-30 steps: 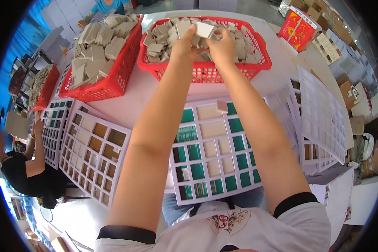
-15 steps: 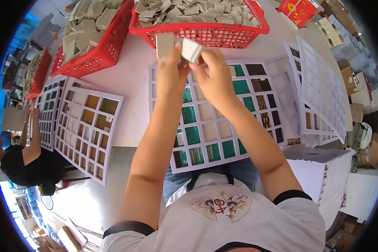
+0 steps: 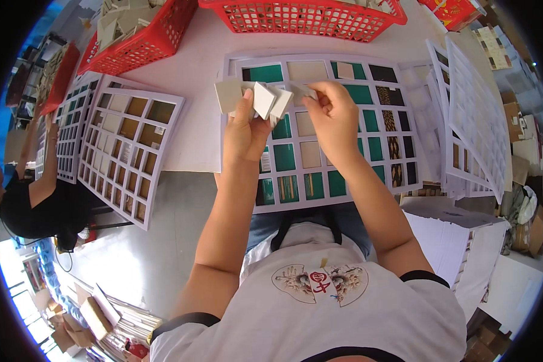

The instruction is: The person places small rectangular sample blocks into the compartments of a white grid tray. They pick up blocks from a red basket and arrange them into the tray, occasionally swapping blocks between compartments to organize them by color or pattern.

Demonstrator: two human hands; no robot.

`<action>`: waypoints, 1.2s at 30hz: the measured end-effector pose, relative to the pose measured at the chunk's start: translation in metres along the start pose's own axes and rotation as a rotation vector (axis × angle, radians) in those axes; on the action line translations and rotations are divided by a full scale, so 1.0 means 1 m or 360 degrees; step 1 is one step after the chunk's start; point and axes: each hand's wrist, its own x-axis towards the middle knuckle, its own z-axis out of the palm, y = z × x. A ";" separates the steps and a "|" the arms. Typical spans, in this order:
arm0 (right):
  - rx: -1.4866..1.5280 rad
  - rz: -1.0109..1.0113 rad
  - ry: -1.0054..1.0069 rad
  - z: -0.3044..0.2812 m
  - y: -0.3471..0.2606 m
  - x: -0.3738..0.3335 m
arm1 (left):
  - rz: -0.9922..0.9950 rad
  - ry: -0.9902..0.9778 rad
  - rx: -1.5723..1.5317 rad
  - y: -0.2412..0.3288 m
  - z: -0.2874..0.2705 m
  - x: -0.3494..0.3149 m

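My left hand [image 3: 246,139] is closed around several pale square tiles [image 3: 264,101], fanned out between thumb and fingers. Just to its right, my right hand [image 3: 336,123] pinches one pale tile [image 3: 300,93] between thumb and fingertips. Both hands are above a white grid frame [image 3: 295,206] lying in front of me. Its openings show green, black, patterned and pale beige fills. A loose pale tile [image 3: 345,70] rests over a green opening near the far edge. My hands and the held tiles hide part of the grid.
Red perforated baskets of tiles, one at far left [image 3: 145,51] and one at far centre [image 3: 308,23], stand on the table. Another grid frame [image 3: 178,114] leans out over the table edge at left. A co-worker [image 3: 42,196] sits beyond it. More white frames [image 3: 476,127] are stacked at right.
Both hands have come nearer to me and spread apart. The tiles in my left hand are now fanned, with one held separately in my right. The view has shifted, so the baskets sit higher.
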 end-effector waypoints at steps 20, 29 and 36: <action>-0.0025 0.0426 -0.1068 -0.054 -0.011 -0.062 | -0.0238 0.0031 -0.0142 0.058 -0.064 -0.046; -0.0486 -0.0280 -0.1164 -0.073 0.006 -0.104 | -0.0115 0.0255 0.0021 0.033 -0.077 -0.050; -0.0822 -0.0923 -0.1118 -0.065 0.002 -0.129 | -0.0100 0.0060 -0.0205 0.038 -0.085 -0.030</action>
